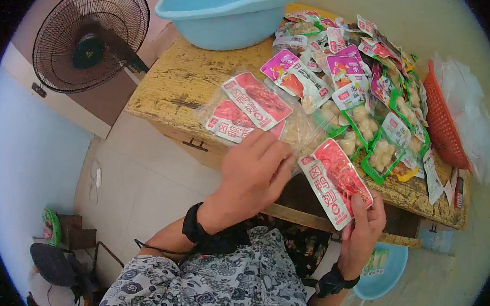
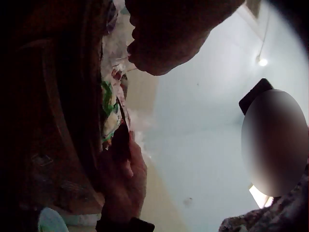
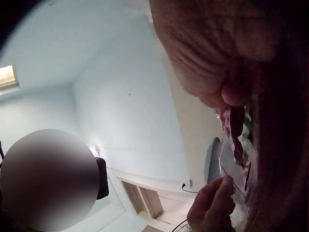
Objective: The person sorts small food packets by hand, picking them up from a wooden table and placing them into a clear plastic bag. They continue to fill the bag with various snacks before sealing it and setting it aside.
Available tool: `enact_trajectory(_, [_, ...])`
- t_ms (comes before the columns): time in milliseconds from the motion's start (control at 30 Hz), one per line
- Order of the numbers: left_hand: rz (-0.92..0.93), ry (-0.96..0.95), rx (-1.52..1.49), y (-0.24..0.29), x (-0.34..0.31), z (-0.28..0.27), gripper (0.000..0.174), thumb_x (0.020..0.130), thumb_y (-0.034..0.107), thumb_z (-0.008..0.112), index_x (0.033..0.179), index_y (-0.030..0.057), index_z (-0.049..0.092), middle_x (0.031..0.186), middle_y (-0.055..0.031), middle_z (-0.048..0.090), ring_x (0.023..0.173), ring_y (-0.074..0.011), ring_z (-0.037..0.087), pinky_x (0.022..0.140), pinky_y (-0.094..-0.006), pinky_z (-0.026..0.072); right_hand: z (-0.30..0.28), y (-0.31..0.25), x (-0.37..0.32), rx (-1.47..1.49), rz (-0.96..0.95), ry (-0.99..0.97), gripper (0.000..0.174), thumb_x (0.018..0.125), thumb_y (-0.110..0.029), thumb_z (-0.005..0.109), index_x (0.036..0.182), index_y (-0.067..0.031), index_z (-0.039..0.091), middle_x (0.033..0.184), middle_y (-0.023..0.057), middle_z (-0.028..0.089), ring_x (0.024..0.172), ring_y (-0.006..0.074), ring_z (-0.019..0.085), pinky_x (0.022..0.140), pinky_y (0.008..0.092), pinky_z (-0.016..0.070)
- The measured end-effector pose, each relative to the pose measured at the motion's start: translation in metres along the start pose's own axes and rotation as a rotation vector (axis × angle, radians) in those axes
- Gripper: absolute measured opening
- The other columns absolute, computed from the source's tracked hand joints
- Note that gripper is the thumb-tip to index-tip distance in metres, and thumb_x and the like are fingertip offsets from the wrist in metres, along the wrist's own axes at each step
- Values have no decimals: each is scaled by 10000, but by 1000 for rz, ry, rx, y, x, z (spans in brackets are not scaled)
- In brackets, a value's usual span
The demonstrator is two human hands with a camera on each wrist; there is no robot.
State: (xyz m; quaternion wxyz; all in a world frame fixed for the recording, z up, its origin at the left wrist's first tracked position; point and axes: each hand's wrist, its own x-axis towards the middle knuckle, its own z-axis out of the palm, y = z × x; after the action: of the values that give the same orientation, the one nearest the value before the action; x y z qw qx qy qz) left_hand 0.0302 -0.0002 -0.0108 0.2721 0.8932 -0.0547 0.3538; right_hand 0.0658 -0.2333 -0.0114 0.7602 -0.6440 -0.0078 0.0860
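My right hand (image 1: 363, 229) pinches a red-and-white snack packet (image 1: 336, 182) by its lower right corner, thumb across the front. It is tilted over the table's front edge. My left hand (image 1: 258, 165) is beside a clear plastic bag (image 1: 300, 128). In the right wrist view, the left thumb and fingertip (image 3: 227, 180) pinch the bag's edge (image 3: 236, 169). Two matching red-and-white packets, an upper one (image 1: 257, 100) and a lower one (image 1: 224, 120), lie at the bag on the tabletop, partly overlapping. The left wrist view is dark, with the right hand (image 2: 123, 179) below.
A worn yellow wooden table (image 1: 164, 90) bears a large heap of snack packets (image 1: 369, 88). Behind are a blue basin (image 1: 226, 15) and, at right, a red basket (image 1: 443, 121). An open drawer (image 1: 308, 221) juts toward me. A fan (image 1: 91, 37) stands left; another basin (image 1: 381, 276) sits below.
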Motion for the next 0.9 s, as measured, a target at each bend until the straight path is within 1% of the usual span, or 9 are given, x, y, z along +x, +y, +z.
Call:
enact_trajectory(200, [99,121,-85,13,6,-2,199,749,-5,744,920,34,651,815,-123,621,723,-316,590,611,-410,471,31,-7,18,-54,63,-126,152,970,-111,639,1088,-17,621,770,8,650,437,4,437,350,186,293])
enact_trajectory(267, [125,85,-91,17,8,-4,207,750,-1,743,935,29,656,823,-122,627,739,-319,601,628,-408,486,41,-10,24,-76,59,-183,163,967,-97,632,1109,-16,623,769,1,645,429,-1,419,341,188,274])
enact_trajectory(367, [135,80,-200,31,8,-3,215,754,3,739,954,18,660,863,-124,641,762,-323,614,657,-405,510,54,-18,33,-104,62,-321,224,939,-80,648,1148,-7,619,867,34,674,568,56,564,460,203,431])
enact_trajectory(467, [163,64,-265,43,8,1,223,767,21,739,976,7,660,930,-131,652,805,-331,624,711,-414,531,74,-10,48,-247,-252,-386,322,907,-72,667,1212,10,604,1020,85,686,830,149,667,714,277,547])
enact_trajectory(533, [167,31,-319,45,4,5,230,772,33,744,984,9,659,940,-135,653,819,-333,625,727,-426,531,79,-16,47,-226,-285,-444,385,896,-73,675,1259,18,586,1112,117,674,972,191,659,856,321,534])
enact_trajectory(600, [163,57,-346,36,4,8,237,780,46,748,995,10,657,942,-138,655,823,-335,624,733,-431,525,81,-13,52,-198,-254,-455,445,886,-76,689,1300,27,564,1175,137,664,1038,212,657,924,339,532])
enact_trajectory(667, [120,56,-329,28,4,6,242,785,58,751,1001,11,654,944,-139,656,828,-336,622,737,-432,516,76,2,64,-163,-153,-413,505,876,-81,710,1336,39,537,1209,146,656,1028,212,662,917,332,541])
enact_trajectory(767, [37,37,-219,7,-3,-11,241,789,73,753,1000,16,652,947,-135,656,837,-333,617,739,-424,502,77,5,56,-214,-123,-207,577,849,-96,756,1350,53,513,1252,154,642,1047,222,659,935,328,541])
enact_trajectory(900, [-8,44,-34,-30,-17,-20,236,790,86,749,1000,32,656,938,-122,650,850,-323,605,744,-415,491,73,12,47,-429,-334,-131,575,794,-149,817,1285,11,565,1255,164,637,1084,271,643,919,383,537])
